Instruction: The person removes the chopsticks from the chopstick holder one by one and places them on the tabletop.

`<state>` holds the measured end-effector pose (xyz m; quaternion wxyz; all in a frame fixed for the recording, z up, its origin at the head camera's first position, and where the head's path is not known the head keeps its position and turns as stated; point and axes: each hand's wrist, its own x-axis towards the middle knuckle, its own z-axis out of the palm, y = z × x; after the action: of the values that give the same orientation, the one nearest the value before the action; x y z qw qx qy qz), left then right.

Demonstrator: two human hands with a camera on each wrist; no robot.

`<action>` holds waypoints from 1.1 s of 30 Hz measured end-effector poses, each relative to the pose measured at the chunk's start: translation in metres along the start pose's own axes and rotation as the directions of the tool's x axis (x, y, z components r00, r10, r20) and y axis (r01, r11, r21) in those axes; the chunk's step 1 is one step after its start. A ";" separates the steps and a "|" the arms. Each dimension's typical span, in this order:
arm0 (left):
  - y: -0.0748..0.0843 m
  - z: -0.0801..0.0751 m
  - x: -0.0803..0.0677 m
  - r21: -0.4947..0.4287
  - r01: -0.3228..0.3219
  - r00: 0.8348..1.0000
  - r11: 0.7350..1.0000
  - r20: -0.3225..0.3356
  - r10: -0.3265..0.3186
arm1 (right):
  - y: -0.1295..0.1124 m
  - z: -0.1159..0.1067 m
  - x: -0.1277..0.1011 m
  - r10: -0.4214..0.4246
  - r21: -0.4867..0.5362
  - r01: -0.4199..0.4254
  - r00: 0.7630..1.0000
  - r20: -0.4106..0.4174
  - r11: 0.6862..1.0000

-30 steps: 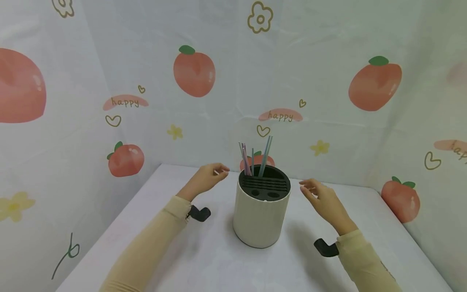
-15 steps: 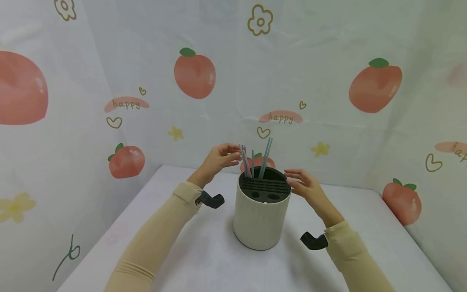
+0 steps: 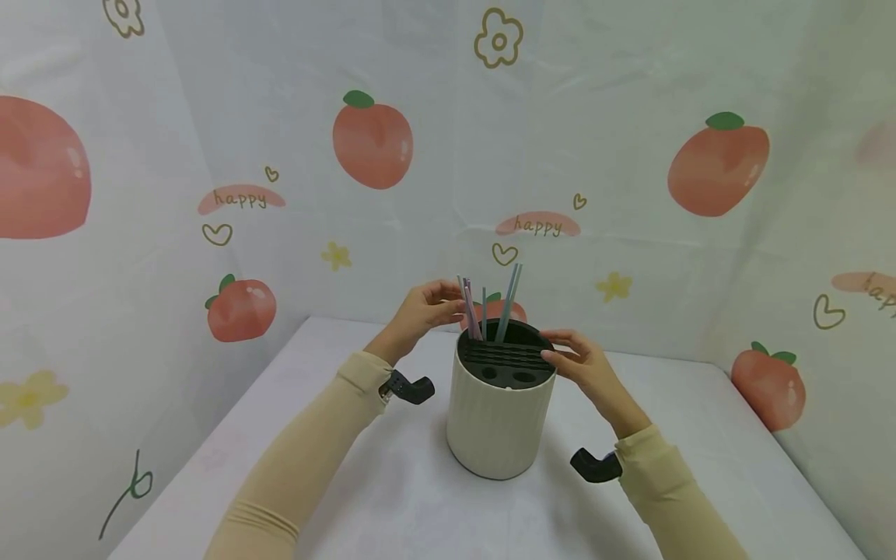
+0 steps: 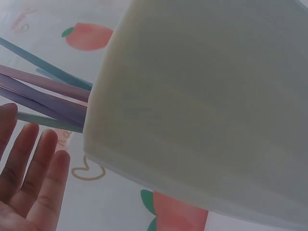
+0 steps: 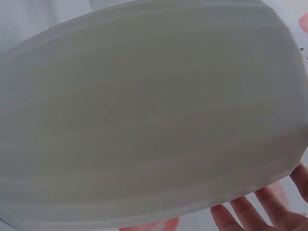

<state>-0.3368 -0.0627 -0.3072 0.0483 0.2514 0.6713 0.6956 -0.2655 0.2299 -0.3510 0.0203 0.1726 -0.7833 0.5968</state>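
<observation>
A cream ribbed holder (image 3: 498,420) stands upright on the white surface (image 3: 392,498), between the two hands. Its top has a black insert (image 3: 507,354) with slots and two round holes, and a handful of straws (image 3: 483,307) stick up out of the far part of it, some purple, some blue-green.

The left hand (image 3: 420,311) is raised just left of the straws. Its fingers (image 3: 448,299) are loosely bent and reach to the purple straws at their tips; whether they touch or pinch one cannot be told from the head view. In the left wrist view the fingers (image 4: 36,173) are straight and side by side, just below the straws (image 4: 43,96), with a gap between them and nothing held.

The right hand (image 3: 588,373) lies against the right side of the holder's rim. Its fingers (image 3: 560,354) are relaxed and only slightly bent, their tips resting at the edge of the black insert. In the right wrist view the fingertips (image 5: 260,211) show straight, just below the holder's wall (image 5: 144,115), which fills the view.

Both arms wear beige sleeves (image 3: 308,451), each with a black wrist mount (image 3: 409,386). Behind the surface hangs a pale cloth backdrop (image 3: 630,117) printed with peaches, flowers and hearts.
</observation>
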 end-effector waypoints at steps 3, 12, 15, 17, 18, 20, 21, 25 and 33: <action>-0.001 -0.001 -0.001 -0.001 -0.006 1.000 1.000 0.008 0.006 | 0.000 0.001 0.000 0.004 -0.016 -0.004 1.000 -0.003 1.000; -0.006 -0.001 0.002 0.021 -0.019 1.000 1.000 0.021 0.019 | 0.004 0.001 0.000 0.033 -0.021 -0.033 0.999 -0.002 0.999; -0.007 -0.001 0.003 0.023 -0.022 1.000 0.999 0.023 0.022 | 0.004 0.001 0.000 0.038 -0.024 -0.038 0.999 -0.002 0.999; -0.006 -0.001 0.003 0.025 -0.024 0.999 0.999 0.022 0.023 | 0.004 0.001 0.000 0.043 -0.030 -0.043 0.999 -0.005 0.999; -0.006 -0.001 0.003 0.024 -0.025 0.999 0.999 0.020 0.024 | 0.004 0.001 0.000 0.047 -0.032 -0.047 0.999 -0.005 0.998; -0.005 -0.001 0.004 0.028 -0.027 0.999 0.999 0.019 0.027 | 0.004 0.001 0.000 0.053 -0.032 -0.053 0.999 -0.005 0.998; -0.005 -0.001 0.004 0.030 -0.028 0.999 0.999 0.018 0.028 | 0.003 0.002 0.000 0.057 -0.029 -0.057 0.998 -0.006 0.998; -0.003 0.000 0.004 0.040 -0.035 0.999 0.999 0.019 0.034 | 0.001 0.003 0.000 0.072 -0.012 -0.072 0.997 -0.010 0.997; 0.025 -0.002 0.012 0.026 -0.097 0.995 0.995 0.005 0.096 | 0.003 0.003 0.001 0.115 0.007 -0.115 0.993 -0.028 0.993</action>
<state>-0.3415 -0.0616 -0.2796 0.0127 0.2855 0.6673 0.6877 -0.2667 0.2281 -0.3546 -0.0034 0.1190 -0.7899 0.6015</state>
